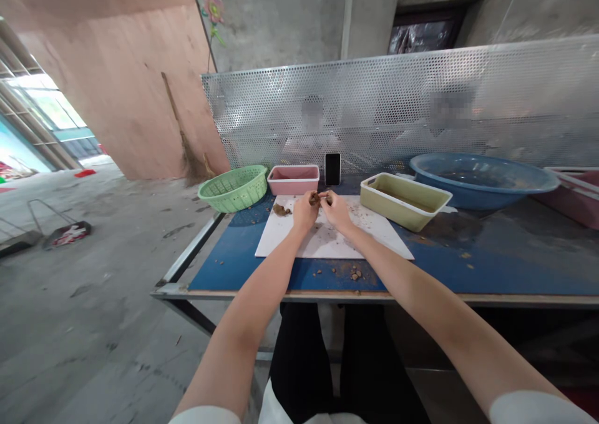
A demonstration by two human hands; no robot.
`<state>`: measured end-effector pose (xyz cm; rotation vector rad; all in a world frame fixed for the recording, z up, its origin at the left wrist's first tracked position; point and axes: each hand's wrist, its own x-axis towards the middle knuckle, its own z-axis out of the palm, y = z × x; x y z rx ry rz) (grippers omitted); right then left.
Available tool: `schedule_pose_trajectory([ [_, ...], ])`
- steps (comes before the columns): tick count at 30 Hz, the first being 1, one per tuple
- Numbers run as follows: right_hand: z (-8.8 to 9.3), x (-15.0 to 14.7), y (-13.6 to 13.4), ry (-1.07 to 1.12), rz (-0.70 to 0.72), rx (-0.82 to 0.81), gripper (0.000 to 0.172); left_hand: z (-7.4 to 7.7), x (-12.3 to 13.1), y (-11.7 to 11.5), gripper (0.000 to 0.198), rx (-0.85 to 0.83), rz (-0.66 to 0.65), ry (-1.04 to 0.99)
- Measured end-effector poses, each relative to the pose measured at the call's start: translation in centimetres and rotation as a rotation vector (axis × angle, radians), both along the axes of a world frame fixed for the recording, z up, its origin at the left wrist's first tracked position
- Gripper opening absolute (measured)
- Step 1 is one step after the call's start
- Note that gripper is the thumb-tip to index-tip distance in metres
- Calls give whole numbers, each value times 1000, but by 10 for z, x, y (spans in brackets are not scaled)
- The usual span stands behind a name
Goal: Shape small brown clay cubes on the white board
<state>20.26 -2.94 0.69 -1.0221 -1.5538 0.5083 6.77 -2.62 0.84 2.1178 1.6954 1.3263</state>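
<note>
Above the white board [309,246], my left hand [305,212] has its fingers closed around a brown, earthy-looking lump [315,198]. My right hand [337,212] is just beside it, fingers bent together, with the index finger reaching to the lump. Something small and brown shows at the right fingertips, too small to name. Another brown lump [281,210] lies on the board's left part, away from both hands. Crumbs of brown matter are scattered across the board.
Behind the board stand a pink bin [294,187] and an upright phone [332,169]. A green basket [234,190] is at left, an olive bin [397,210] and blue basin [482,193] at right. Brown bits [356,275] lie near the table's front edge. A perforated metal panel [365,99] closes the back.
</note>
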Motion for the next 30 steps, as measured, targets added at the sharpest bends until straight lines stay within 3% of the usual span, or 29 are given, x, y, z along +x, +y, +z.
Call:
schedule_pose_trajectory([
  [30,2,0,-2,-28,6,-1,23,-4,-1,4,38,22,2,5],
])
